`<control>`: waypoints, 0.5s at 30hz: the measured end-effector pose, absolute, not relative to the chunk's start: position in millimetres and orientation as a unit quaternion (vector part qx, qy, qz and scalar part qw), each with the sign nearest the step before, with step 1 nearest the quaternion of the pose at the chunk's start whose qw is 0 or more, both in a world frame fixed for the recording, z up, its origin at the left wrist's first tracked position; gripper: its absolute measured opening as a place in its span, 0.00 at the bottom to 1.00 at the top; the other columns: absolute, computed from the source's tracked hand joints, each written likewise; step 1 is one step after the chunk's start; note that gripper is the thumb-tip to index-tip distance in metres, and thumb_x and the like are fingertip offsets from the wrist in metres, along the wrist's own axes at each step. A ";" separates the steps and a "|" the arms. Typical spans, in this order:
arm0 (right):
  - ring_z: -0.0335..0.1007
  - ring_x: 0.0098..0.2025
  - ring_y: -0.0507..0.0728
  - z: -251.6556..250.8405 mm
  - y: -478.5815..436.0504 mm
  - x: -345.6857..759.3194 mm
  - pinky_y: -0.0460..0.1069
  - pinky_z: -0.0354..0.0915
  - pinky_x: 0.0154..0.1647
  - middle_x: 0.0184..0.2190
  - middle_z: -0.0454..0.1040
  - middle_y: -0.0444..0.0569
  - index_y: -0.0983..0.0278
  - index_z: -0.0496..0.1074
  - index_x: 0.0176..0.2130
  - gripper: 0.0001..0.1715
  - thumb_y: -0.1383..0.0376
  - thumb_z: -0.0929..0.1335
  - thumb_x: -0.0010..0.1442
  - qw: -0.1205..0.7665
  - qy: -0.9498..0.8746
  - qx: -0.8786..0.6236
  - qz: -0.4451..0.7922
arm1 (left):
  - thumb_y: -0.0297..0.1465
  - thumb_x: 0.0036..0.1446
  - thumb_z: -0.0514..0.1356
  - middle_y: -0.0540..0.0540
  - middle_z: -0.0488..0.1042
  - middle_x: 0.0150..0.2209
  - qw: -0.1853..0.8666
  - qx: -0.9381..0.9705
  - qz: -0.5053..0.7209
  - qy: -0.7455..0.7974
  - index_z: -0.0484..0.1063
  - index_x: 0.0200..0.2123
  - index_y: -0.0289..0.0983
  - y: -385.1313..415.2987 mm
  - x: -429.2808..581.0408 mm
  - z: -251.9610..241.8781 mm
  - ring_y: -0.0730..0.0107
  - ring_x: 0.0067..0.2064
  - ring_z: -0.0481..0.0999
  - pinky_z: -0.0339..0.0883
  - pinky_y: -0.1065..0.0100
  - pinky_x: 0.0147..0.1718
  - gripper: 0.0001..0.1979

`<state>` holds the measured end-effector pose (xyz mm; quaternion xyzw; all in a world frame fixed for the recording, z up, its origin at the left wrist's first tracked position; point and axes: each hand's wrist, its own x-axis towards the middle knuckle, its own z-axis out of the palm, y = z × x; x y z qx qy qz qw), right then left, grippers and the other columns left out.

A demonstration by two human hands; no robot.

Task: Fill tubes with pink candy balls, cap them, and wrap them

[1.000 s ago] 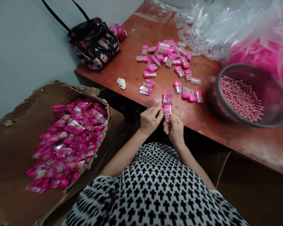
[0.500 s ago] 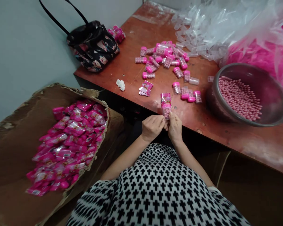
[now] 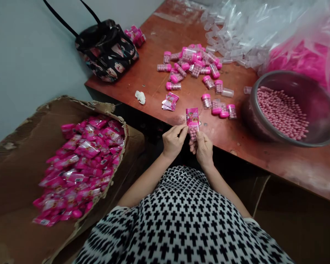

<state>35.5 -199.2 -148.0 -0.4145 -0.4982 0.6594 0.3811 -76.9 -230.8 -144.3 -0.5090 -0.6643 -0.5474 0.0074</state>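
Note:
A small jar of pink beads (image 3: 193,132) is in my right hand (image 3: 205,149), whose fingers are wrapped round its lower part. A printed pink packet (image 3: 192,116) stands up at the far end of the jar, over the table edge. My left hand (image 3: 174,141) is closed in a pinch at the left side of the packet and jar; its fingertips are too small to show what is between them. Flat pink packets (image 3: 170,101) lie on the table (image 3: 154,82) just beyond my hands.
Filled jars (image 3: 196,69) lie heaped beyond my hands. At right is a bowl (image 3: 326,128) of pink beads, with clear empty tubes and pink bagged pieces behind. A carton (image 3: 13,176) of wrapped packets stands at left, below a floral bag (image 3: 110,55).
My left hand has moved from the bottom of the jar up and to the left, baring the beads. My right hand still holds the jar.

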 end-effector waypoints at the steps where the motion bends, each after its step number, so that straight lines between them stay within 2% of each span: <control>1: 0.60 0.13 0.44 -148.1 -199.6 35.7 0.38 0.54 0.09 0.18 0.67 0.38 0.64 0.66 0.33 0.20 0.49 0.62 0.59 0.379 -0.500 -0.414 0.660 | 0.29 0.58 0.57 0.48 0.77 0.27 0.013 -0.514 -0.541 -0.665 0.75 0.31 0.35 -230.6 -78.5 -144.3 0.76 0.28 0.75 0.67 0.74 0.30 0.07; 11: 0.58 0.12 0.44 -149.7 -203.5 31.8 0.39 0.53 0.09 0.17 0.66 0.37 0.64 0.65 0.31 0.21 0.48 0.63 0.58 0.402 -0.474 -0.424 0.659 | 0.27 0.59 0.53 0.47 0.73 0.23 0.112 -0.604 -0.430 -0.661 0.71 0.27 0.35 -226.9 -83.0 -148.2 0.71 0.28 0.72 0.65 0.69 0.32 0.10; 15: 0.55 0.11 0.45 -147.9 -197.3 30.3 0.39 0.54 0.10 0.13 0.62 0.35 0.63 0.65 0.31 0.21 0.48 0.62 0.59 0.404 -0.493 -0.444 0.629 | 0.28 0.57 0.54 0.46 0.73 0.24 0.066 -0.630 -0.437 -0.639 0.72 0.26 0.36 -235.7 -74.2 -152.1 0.71 0.28 0.73 0.65 0.69 0.32 0.10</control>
